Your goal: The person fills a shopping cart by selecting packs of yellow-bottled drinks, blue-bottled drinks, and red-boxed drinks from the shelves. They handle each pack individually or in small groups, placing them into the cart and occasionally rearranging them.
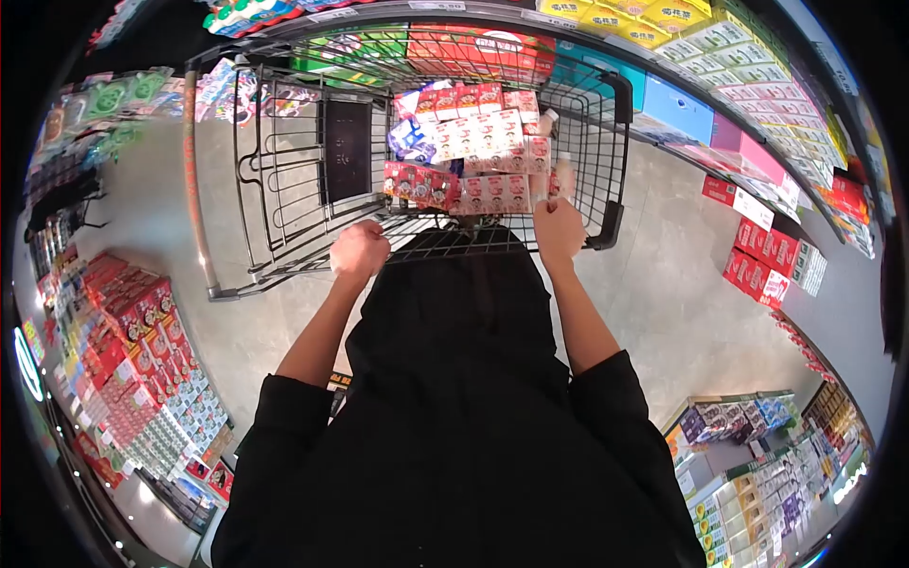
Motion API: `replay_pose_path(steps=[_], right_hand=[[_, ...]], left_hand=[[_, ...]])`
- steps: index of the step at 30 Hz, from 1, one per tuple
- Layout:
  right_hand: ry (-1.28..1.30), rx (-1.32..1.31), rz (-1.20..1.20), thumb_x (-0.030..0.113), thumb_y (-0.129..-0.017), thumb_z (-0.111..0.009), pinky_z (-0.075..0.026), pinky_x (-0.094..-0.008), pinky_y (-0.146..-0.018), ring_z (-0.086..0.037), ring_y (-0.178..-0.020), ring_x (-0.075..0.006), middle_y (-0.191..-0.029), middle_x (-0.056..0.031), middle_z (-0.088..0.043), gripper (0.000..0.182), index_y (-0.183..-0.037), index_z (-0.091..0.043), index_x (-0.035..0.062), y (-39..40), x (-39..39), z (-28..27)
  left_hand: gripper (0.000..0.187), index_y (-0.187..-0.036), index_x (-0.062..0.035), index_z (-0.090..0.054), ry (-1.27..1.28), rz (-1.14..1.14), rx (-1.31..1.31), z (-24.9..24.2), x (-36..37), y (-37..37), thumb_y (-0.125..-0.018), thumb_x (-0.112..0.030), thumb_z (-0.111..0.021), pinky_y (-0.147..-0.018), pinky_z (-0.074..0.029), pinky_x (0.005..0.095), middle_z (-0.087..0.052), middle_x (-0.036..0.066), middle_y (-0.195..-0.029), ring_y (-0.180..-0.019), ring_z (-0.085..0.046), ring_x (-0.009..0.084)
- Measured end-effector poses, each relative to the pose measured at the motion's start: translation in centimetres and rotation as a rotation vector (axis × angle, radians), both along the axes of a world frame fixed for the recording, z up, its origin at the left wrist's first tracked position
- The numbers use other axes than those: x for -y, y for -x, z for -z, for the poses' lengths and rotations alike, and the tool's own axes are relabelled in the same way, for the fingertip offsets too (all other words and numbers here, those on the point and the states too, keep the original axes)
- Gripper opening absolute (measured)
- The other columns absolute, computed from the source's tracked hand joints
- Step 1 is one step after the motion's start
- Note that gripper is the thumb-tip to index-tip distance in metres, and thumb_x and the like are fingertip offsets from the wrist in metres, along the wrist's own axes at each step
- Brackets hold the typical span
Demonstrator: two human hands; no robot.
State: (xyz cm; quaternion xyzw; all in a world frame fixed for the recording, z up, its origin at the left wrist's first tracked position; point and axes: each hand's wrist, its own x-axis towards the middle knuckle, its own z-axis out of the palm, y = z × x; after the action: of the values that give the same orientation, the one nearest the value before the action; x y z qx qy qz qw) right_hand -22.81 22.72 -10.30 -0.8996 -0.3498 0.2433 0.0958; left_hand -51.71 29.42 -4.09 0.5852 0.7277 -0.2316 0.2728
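Observation:
Against the near side of a black wire shopping cart (284,268), standing sideways before me, are both my hands. My left hand (360,249) is closed at the side rail, towards the handle end. Farther right, my right hand (560,231) is closed over the same wire side, its fingertips partly hidden. Red and pink drink cartons (490,193) in packs lie in the basket, beside a blue-and-white package (411,140). A pale bottle-like item (565,174) stands just beyond my right hand.
The cart's orange-red handle (194,180) is at the left. Shelves with yellow boxes (663,17) run along the far side and right. Red cartons (765,248) are stacked on the right. A display of boxed goods (142,350) stands at the left, another (748,492) at lower right.

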Motion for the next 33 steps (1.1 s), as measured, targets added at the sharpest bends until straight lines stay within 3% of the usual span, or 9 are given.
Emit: replay_pose_path(steps=[8, 9, 14, 18, 22, 26, 33], right_hand=[[0.091, -0.012, -0.011, 0.032, -0.080, -0.051, -0.049, -0.0449, -0.067, -0.064, -0.072, -0.0349, -0.077, -0.0155, -0.065, 0.033, -0.077, -0.066, 0.0030, 0.3, -0.6, -0.1], [0.092, -0.018, 0.022, 0.036, -0.077, -0.056, -0.049, -0.0432, -0.070, -0.064, -0.075, -0.0352, -0.078, -0.0177, -0.066, 0.036, -0.080, -0.067, 0.0028, 0.1, -0.9, 0.1], [0.066, -0.017, 0.021, 0.037, -0.078, -0.056, -0.048, -0.0429, -0.069, -0.063, -0.074, -0.0354, -0.076, -0.0179, -0.066, 0.038, -0.077, -0.066, 0.0009, 0.2, -1.6, -0.1], [0.056, 0.019, 0.017, 0.037, -0.082, -0.051, -0.049, -0.0442, -0.070, -0.064, -0.075, -0.0374, -0.076, -0.0181, -0.066, 0.039, -0.077, -0.067, 0.0018, 0.2, -1.2, 0.0], [0.004, 0.013, 0.066, 0.035, -0.080, -0.054, -0.047, -0.0439, -0.067, -0.062, -0.070, -0.0369, -0.072, -0.0198, -0.064, 0.038, -0.072, -0.065, -0.0004, 0.2, -0.6, 0.2], [0.013, 0.006, 0.016, 0.034, -0.083, -0.050, -0.048, -0.0452, -0.070, -0.063, -0.075, -0.0378, -0.075, -0.0192, -0.065, 0.038, -0.076, -0.066, 0.0008, 0.0, -0.8, -0.3], [0.032, 0.013, 0.042, 0.033, -0.083, -0.052, -0.048, -0.0457, -0.070, -0.063, -0.075, -0.0379, -0.076, -0.0193, -0.065, 0.036, -0.076, -0.066, 0.0000, 0.4, -0.2, -0.5]], left_hand=[[0.025, -0.094, -0.0204, -0.068, -0.057, -0.075, -0.013, 0.3, 0.5, -0.1, -0.072, -0.023, -0.056, -0.078, -0.050, 0.0366, -0.067, 0.007, -0.092, -0.090, -0.063, 0.0281], [0.025, -0.094, -0.0206, -0.068, -0.069, -0.060, -0.025, 0.1, 0.2, -0.3, -0.072, -0.023, -0.056, -0.078, -0.050, 0.0365, -0.067, 0.007, -0.093, -0.090, -0.063, 0.0277], [0.027, -0.095, -0.0208, -0.068, -0.050, -0.140, 0.007, -0.5, 0.0, -0.3, -0.071, -0.020, -0.055, -0.078, -0.050, 0.0364, -0.067, 0.008, -0.094, -0.092, -0.062, 0.0267], [0.025, -0.094, -0.0204, -0.067, -0.096, -0.112, 0.018, -0.1, 0.3, -0.2, -0.072, -0.020, -0.055, -0.075, -0.051, 0.0365, -0.067, 0.007, -0.092, -0.088, -0.063, 0.0279], [0.021, -0.092, -0.0181, -0.067, -0.139, -0.067, 0.020, 0.3, 1.0, -0.1, -0.075, -0.021, -0.054, -0.072, -0.051, 0.0378, -0.067, 0.010, -0.086, -0.083, -0.064, 0.0288], [0.021, -0.092, -0.0165, -0.067, -0.185, -0.072, 0.050, 0.3, 1.4, -0.2, -0.078, -0.021, -0.053, -0.071, -0.051, 0.0383, -0.067, 0.011, -0.085, -0.081, -0.065, 0.0292], [0.028, -0.100, -0.0177, -0.066, 0.021, -0.069, 0.029, -0.9, 0.5, -0.5, -0.074, -0.021, -0.055, -0.079, -0.050, 0.0373, -0.067, 0.009, -0.093, -0.090, -0.064, 0.0274]])
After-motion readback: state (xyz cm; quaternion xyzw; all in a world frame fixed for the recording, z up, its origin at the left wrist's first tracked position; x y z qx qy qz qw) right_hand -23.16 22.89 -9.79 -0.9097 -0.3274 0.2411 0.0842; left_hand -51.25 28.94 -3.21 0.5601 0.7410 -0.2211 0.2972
